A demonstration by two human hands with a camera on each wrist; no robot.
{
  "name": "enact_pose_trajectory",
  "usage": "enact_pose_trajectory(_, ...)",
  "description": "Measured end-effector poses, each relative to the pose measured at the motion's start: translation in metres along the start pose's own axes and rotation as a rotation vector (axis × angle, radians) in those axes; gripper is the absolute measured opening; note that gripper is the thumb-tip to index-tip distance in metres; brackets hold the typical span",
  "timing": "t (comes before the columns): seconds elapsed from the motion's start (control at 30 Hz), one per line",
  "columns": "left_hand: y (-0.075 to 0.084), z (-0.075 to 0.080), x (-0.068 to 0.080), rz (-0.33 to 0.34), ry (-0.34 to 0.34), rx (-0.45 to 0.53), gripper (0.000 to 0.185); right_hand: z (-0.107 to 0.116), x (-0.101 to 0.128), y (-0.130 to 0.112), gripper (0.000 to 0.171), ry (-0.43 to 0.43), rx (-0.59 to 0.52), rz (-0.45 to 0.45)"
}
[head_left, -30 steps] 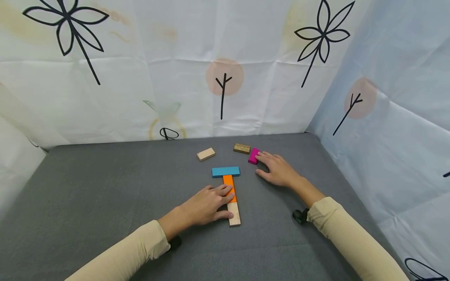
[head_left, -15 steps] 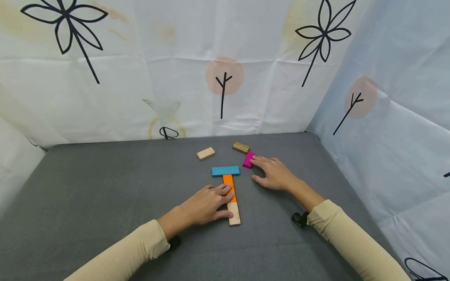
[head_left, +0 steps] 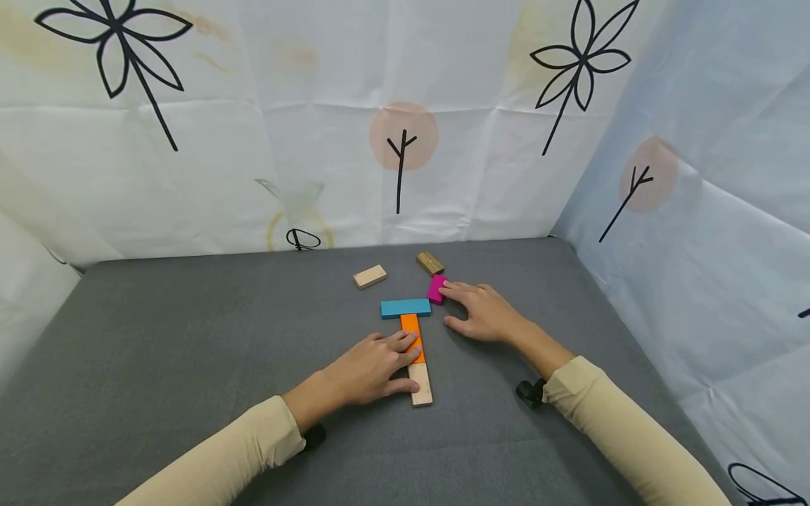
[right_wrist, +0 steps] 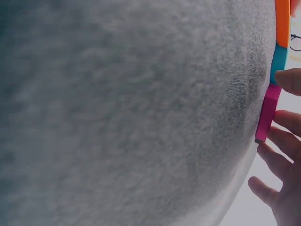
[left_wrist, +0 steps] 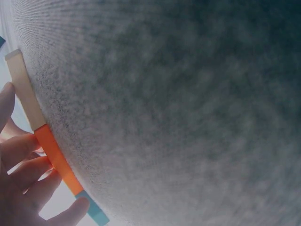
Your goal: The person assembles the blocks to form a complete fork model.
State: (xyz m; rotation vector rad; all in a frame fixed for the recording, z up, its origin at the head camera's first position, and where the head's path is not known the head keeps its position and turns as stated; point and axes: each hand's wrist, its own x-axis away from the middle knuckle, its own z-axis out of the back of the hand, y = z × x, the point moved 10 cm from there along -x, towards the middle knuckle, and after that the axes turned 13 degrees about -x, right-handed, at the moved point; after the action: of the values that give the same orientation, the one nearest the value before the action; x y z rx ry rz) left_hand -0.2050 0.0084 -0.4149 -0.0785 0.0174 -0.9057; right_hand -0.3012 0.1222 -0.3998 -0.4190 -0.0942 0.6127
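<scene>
A blue block (head_left: 405, 308) lies crosswise at the far end of an orange block (head_left: 410, 323), and a pale wooden block (head_left: 420, 388) continues the line toward me, forming a T. My left hand (head_left: 365, 371) rests over the orange block with fingers spread, its thumb on the pale wooden block. At the blue block's right end lies a magenta block (head_left: 436, 289). Fingertips of my right hand (head_left: 484, 313) touch its right side, and the thumb is held apart from it. In the right wrist view the magenta block (right_wrist: 268, 113) appears against or very near the blue block (right_wrist: 278, 65).
Behind the T lies a loose pale wooden block (head_left: 370, 277). A brown wooden block (head_left: 430, 263) sits just beyond the magenta one. Grey cloth (head_left: 190, 337) covers the table, with a printed white curtain (head_left: 329, 140) at the back and another at the right.
My right hand has slid the magenta block left and slightly nearer, up to the blue block's right end. The brown block has turned and shifted slightly left. My left hand stays put.
</scene>
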Motion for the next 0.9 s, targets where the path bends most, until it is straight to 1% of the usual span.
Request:
enact_pose_trajectory(0.17,0.0002,0.0003,0.0002,0.001,0.003,0.002,0.066,-0.0023,-0.0064,0.0015,0.057,-0.016,-0.014,-0.001)
enact_pose_trajectory(0.3,0.0009,0.0015,0.0,-0.002,0.013,0.001,0.066,-0.0019,-0.009,0.002,0.056,-0.013,-0.034,0.012)
enact_pose_trajectory(0.6,0.0005,0.0009,-0.0002,-0.006,0.008,-0.004,0.065,-0.0035,-0.0098,-0.0003,0.055,-0.024,-0.067,0.061)
enact_pose_trajectory(0.9,0.0007,0.001,0.0001,-0.009,0.011,0.002,0.065,-0.0044,-0.0096,0.0002,0.055,-0.032,-0.073,0.074)
